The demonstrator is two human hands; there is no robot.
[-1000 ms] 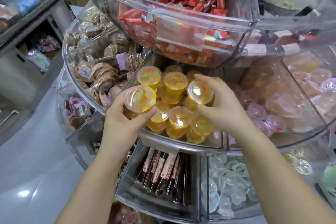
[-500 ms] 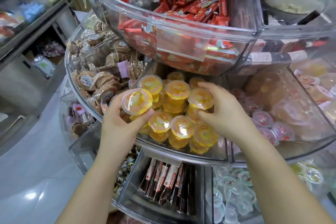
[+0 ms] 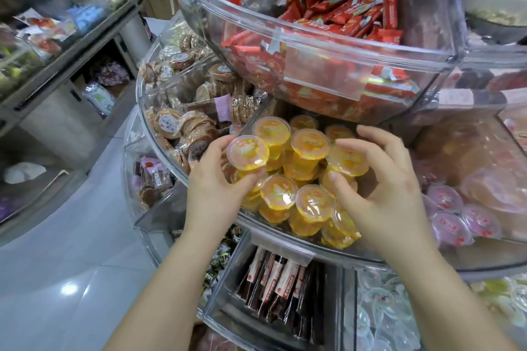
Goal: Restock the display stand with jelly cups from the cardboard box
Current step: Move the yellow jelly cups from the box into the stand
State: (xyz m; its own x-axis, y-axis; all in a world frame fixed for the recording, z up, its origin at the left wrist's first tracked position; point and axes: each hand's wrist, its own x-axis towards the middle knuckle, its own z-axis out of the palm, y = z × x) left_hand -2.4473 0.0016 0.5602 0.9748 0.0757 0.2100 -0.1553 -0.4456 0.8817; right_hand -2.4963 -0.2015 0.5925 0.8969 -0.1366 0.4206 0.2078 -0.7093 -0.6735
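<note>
A clear round display stand (image 3: 285, 231) fills the view, and its middle tier holds several orange jelly cups (image 3: 309, 145) piled in one compartment. My left hand (image 3: 212, 179) grips one orange jelly cup (image 3: 247, 152) at the pile's left edge, thumb below and fingers behind it. My right hand (image 3: 379, 188) curls round another orange cup (image 3: 346, 161) on the right side of the pile, thumb at its front. The cardboard box is not in view.
Above hangs a bin of red wrapped snacks (image 3: 328, 37). Round cakes (image 3: 182, 128) fill the compartment to the left, pink jelly cups (image 3: 453, 216) the one to the right. Dark stick packs (image 3: 273, 288) and clear jelly cups (image 3: 379, 310) lie in the tier below. A shelf (image 3: 57, 45) stands left.
Both hands have stayed on their cups with only small shifts in the pile. My right hand has drawn its fingers back round its cup. The view has tilted slightly.
</note>
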